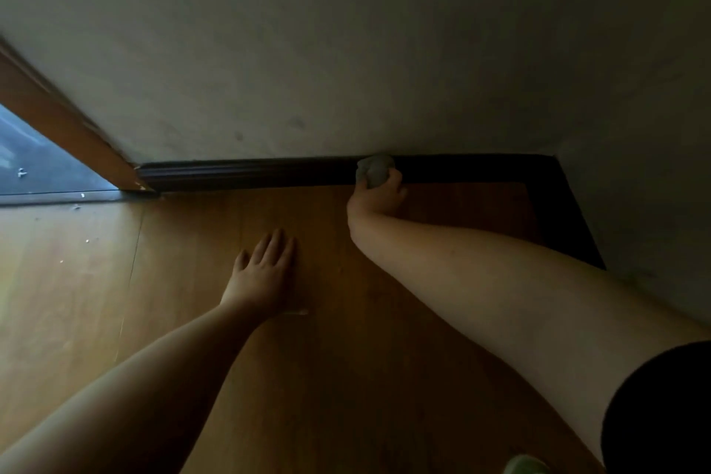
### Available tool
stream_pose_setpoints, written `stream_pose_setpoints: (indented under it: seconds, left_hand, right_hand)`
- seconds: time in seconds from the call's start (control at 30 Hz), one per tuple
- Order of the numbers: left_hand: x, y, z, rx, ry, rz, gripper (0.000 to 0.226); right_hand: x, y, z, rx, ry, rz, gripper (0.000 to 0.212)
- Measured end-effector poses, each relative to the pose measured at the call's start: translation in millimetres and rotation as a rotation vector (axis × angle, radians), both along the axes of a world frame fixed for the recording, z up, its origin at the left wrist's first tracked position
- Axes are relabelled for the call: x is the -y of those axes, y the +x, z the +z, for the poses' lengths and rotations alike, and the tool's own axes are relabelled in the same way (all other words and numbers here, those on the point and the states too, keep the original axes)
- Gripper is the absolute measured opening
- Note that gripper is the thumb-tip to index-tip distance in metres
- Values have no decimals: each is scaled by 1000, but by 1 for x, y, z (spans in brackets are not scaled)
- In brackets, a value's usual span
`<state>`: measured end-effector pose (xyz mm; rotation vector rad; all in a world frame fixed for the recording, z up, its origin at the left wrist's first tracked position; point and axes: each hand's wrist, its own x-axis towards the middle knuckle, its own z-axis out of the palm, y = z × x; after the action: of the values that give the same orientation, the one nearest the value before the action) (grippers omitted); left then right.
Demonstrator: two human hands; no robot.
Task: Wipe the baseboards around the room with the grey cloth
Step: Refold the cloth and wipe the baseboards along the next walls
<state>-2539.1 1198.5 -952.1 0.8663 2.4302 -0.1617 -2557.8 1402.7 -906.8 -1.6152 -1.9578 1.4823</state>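
A dark baseboard (246,172) runs along the foot of the pale wall and turns the corner at the right. My right hand (379,194) grips a bunched grey cloth (374,169) and holds it against the baseboard, a little left of the corner. My left hand (265,273) lies flat on the wooden floor with its fingers straight, nearer to me and left of the right hand.
A wooden door frame (65,127) slants down at the left, with a grey tiled floor (34,162) past the threshold. Small white specks lie on the wooden floor (77,281) near it. A second wall (646,204) closes the right side.
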Motion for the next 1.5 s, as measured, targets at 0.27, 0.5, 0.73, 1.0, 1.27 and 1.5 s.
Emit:
stream_pose_setpoints:
  seconds: [0.27, 0.5, 0.73, 1.0, 1.27, 1.5]
  left_hand:
    - [-3, -1, -3, 26, -8, 9, 134]
    - [-10, -8, 0, 38, -38, -18, 139]
    - [-11, -8, -2, 31, -68, -33, 142]
    - [-2, -3, -1, 51, -30, -31, 134]
    - [25, -8, 0, 75, 60, 25, 127]
    - [38, -7, 8, 64, 24, 106, 121]
  right_hand:
    - [-45, 47, -13, -39, 199, 230, 45]
    - [-104, 60, -11, 123, 187, 18, 53]
    - [-78, 41, -10, 100, 172, 3, 54]
    - [-22, 15, -17, 152, 222, 122, 53]
    - [15, 4, -17, 222, 278, 198, 50]
    - [57, -9, -12, 103, 175, 374, 55]
